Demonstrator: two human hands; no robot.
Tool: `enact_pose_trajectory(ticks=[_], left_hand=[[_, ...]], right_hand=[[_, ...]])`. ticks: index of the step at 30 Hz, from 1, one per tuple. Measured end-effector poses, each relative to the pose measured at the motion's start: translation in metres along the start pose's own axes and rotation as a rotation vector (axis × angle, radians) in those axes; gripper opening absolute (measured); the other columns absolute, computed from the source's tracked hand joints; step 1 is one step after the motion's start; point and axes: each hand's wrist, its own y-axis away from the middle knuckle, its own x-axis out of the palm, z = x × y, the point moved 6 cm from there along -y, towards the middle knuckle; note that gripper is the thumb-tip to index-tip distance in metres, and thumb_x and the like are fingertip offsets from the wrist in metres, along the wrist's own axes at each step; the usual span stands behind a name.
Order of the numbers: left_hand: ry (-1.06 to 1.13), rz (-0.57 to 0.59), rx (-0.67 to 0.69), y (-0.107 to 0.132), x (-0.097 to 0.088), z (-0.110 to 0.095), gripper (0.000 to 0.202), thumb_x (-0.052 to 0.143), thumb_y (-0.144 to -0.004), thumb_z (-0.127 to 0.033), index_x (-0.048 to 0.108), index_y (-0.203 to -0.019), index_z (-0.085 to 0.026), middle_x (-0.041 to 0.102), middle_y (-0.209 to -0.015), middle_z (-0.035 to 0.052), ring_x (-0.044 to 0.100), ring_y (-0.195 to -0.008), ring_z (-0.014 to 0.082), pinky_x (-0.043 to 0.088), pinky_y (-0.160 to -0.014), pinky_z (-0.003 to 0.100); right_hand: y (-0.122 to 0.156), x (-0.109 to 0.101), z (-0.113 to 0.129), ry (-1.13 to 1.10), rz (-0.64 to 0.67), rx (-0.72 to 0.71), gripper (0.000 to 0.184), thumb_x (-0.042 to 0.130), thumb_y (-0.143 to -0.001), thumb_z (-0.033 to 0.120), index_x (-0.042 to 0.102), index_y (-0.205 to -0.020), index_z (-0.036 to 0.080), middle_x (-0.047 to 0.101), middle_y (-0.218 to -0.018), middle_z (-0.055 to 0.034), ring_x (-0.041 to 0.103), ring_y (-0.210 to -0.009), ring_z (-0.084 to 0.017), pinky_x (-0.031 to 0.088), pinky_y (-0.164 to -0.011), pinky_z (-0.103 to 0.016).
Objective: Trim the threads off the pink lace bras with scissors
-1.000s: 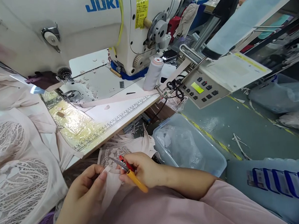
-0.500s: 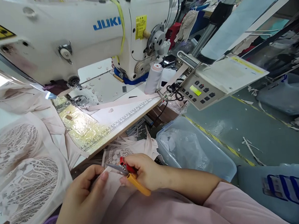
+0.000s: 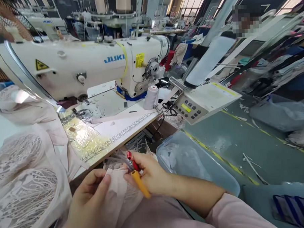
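My left hand point(image 3: 91, 194) pinches the edge of a pale pink fabric piece point(image 3: 117, 192) between thumb and fingers, low in the middle of the head view. Beside it my right hand point(image 3: 151, 171) is closed around scissors point(image 3: 140, 184) with one red and one orange handle. Their grey blades are at the upper edge of the fabric, partly hidden by my fingers. Sheer, lace-like material hangs from the same piece over my lap. Left of my hands, a pale pink lace bra point(image 3: 26, 183) lies on the white table.
A white sewing machine point(image 3: 94, 62) stands on the table point(image 3: 122, 125), whose front edge carries a ruler. A thread cone point(image 3: 150, 98) and a control box point(image 3: 202, 101) are to its right. Below the edge sits a translucent bin point(image 3: 230, 181) with plastic film.
The view has tilted up, showing more of the workshop. The scissors have shifted slightly right, away from my left fingers, and more of the pink fabric shows between my hands.
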Motion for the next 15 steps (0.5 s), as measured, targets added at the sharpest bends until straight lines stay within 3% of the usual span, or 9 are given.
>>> enact_pose_trajectory(ticks=[5,15], left_hand=[[0.172,0.001,-0.135,-0.001,0.003,0.034,0.036,0.083,-0.056,-0.042,0.061,-0.068,-0.018,0.06,-0.057,-0.0037,0.05,-0.049,0.0087,0.041,-0.046,0.016],[-0.014,0.075,-0.163,0.0,0.001,0.036,0.031,0.074,-0.068,-0.048,0.063,-0.076,-0.019,0.061,-0.06,-0.0032,0.053,-0.053,0.0107,0.042,-0.05,0.018]], right_hand=[[0.013,0.017,-0.044,-0.201,-0.006,0.262,0.043,0.073,-0.064,0.044,0.044,-0.083,0.02,0.047,-0.076,0.0019,0.042,-0.061,-0.009,0.04,-0.054,-0.021],[0.006,0.021,-0.049,-0.312,0.071,0.392,0.059,0.083,-0.048,0.052,0.046,-0.08,0.02,0.041,-0.069,0.006,0.035,-0.056,-0.007,0.038,-0.051,-0.021]])
